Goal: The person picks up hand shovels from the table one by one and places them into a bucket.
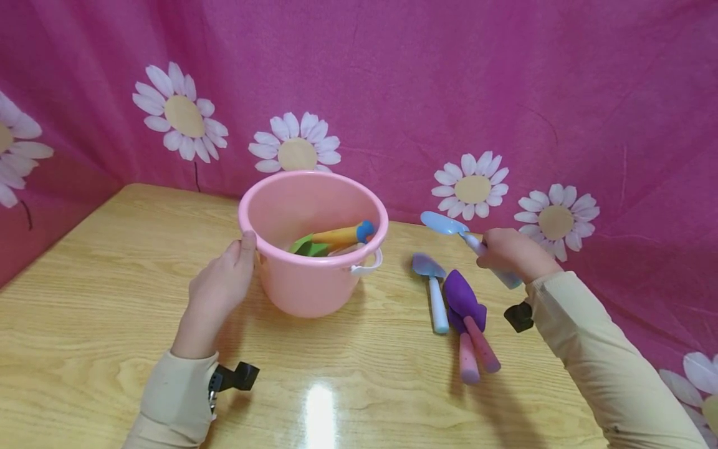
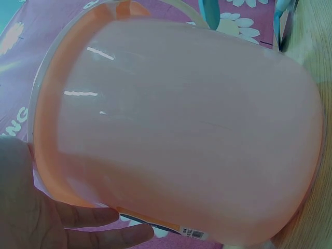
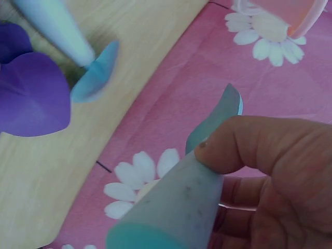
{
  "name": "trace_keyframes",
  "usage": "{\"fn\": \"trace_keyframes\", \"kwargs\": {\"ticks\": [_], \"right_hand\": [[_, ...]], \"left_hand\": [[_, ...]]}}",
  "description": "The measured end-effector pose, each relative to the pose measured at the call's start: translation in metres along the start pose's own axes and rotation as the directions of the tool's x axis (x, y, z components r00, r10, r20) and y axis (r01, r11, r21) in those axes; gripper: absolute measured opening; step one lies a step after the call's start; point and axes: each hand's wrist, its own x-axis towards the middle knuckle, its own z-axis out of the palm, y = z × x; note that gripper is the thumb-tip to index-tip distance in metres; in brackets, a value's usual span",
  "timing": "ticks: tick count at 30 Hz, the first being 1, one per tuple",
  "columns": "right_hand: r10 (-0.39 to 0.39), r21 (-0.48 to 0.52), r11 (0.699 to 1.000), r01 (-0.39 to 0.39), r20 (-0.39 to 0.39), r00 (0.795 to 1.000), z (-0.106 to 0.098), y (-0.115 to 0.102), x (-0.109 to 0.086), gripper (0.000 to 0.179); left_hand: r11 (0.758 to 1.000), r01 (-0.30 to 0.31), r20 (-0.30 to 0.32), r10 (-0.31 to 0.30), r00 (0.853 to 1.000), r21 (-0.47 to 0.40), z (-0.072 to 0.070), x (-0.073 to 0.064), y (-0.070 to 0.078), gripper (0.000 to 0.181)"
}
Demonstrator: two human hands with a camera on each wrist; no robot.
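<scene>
My left hand [image 1: 223, 277] holds the pink bucket [image 1: 314, 284] at its left side, thumb at the rim. In the left wrist view, two of its fingers [image 2: 111, 237] lie against the outer wall below the rim. My right hand [image 1: 518, 252] grips a light blue toy trowel [image 1: 443, 223] by its pale handle, raised over the table's right side, blade toward the bucket. Inside the bucket lie a green piece [image 1: 311, 248] and an orange handle with a blue end [image 1: 342, 235]. Below the raised trowel lies another blue trowel [image 1: 437, 305] with a pale handle.
Beside that trowel rest purple toy tools [image 1: 462, 293] with pink handles, partly overlapping. The bucket's white handle [image 1: 367, 265] hangs at its right front. A wooden table [image 1: 112, 299] meets a magenta cloth [image 1: 392, 75] with daisies at the back.
</scene>
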Motion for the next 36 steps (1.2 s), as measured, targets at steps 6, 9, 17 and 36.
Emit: {"fn": "trace_keyframes", "kwargs": {"ticks": [6,9,17,36], "right_hand": [[0.004,-0.019,1.0,-0.004,-0.008,1.0,-0.004,-0.009,-0.007,0.026],[-0.003,-0.028,1.0,0.003,-0.012,1.0,-0.005,-0.012,-0.009,0.026],[-0.04,-0.036,0.999,0.039,-0.033,0.999,-0.005,-0.015,-0.011,0.017],[-0.069,-0.105,0.993,0.059,-0.089,0.994,-0.019,-0.023,-0.014,0.021]], "left_hand": [[1.0,0.004,0.01,-0.004,1.0,-0.001,0.003,0.0,0.001,0.084],[1.0,-0.003,0.01,0.003,1.0,0.0,0.003,0.0,0.002,0.083],[1.0,0.002,0.028,-0.002,1.0,0.004,0.003,0.0,0.004,0.083],[1.0,-0.019,0.018,0.019,1.0,0.016,0.001,0.0,0.001,0.082]]}}
